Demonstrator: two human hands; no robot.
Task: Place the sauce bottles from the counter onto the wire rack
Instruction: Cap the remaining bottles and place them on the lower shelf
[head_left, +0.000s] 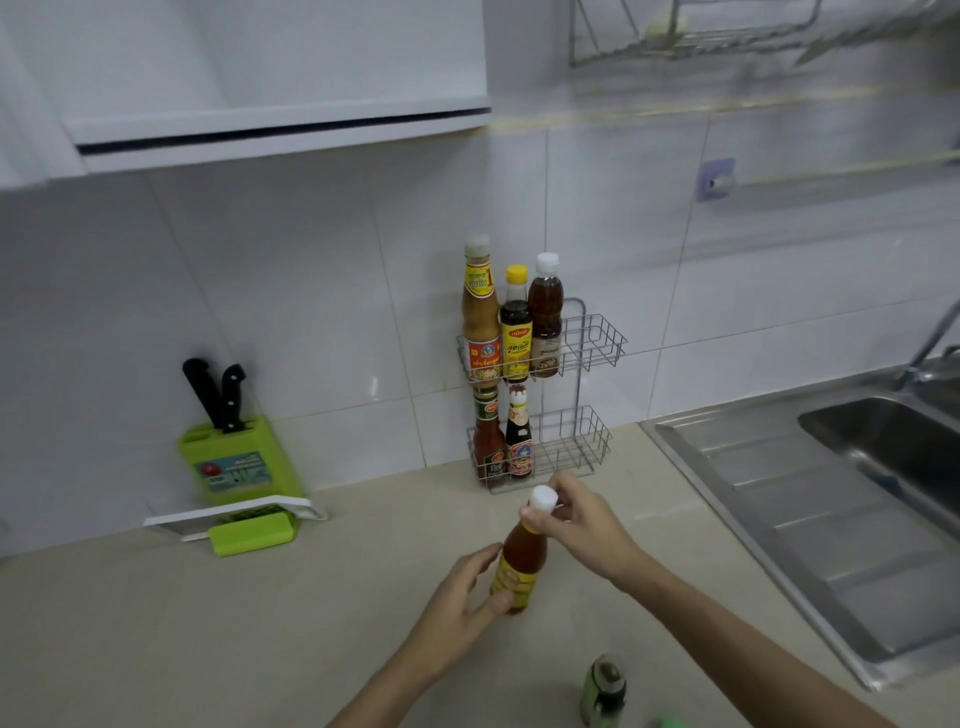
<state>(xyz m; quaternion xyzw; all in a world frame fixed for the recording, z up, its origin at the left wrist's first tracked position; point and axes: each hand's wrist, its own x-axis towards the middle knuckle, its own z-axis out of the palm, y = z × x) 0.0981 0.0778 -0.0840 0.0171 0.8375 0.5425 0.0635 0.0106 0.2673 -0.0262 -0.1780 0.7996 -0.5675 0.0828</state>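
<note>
An orange sauce bottle with a white cap and yellow label stands on the beige counter, in front of the wire rack. My right hand pinches its neck just under the cap. My left hand holds its lower body by the label. The two-tier rack stands against the tiled wall. Its upper tier holds three bottles on the left side, and its lower tier holds two bottles. The right part of each tier has no bottle in it.
A green-capped bottle stands on the counter near the bottom edge. A green knife block with two black-handled knives and a white-and-green slicer sit at the left. A steel sink and drainboard fill the right side. A cabinet hangs overhead.
</note>
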